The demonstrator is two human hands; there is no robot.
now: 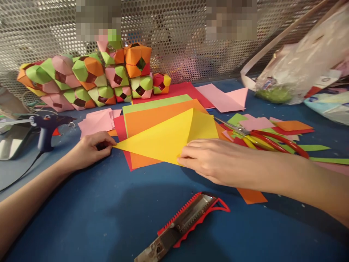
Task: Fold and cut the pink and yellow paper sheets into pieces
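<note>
A yellow sheet of paper (pixel 163 134), folded over on a slant, is spread above a stack of coloured sheets. Its pointed left corner is pinched between the thumb and fingers of my left hand (pixel 94 147). My right hand (pixel 207 158) grips the paper's near right edge with bent fingers, by the fold; part of the sheet is hidden behind it. Beneath lie an orange sheet (pixel 144 123), a green sheet (pixel 158 102) and a red sheet (pixel 127 156). Nearer to me rests a red and black box cutter (pixel 188 222) on the blue table (pixel 89 207).
Several folded paper balls (pixel 117 80) are stacked against a perforated metal screen (pixel 174 22). A glue gun (pixel 46 127) stands at left, near pink paper pieces (pixel 95 122). Scissors with red and yellow handles (pixel 267 140) lie among scraps at right. A plastic bag (pixel 294 69) sits behind them.
</note>
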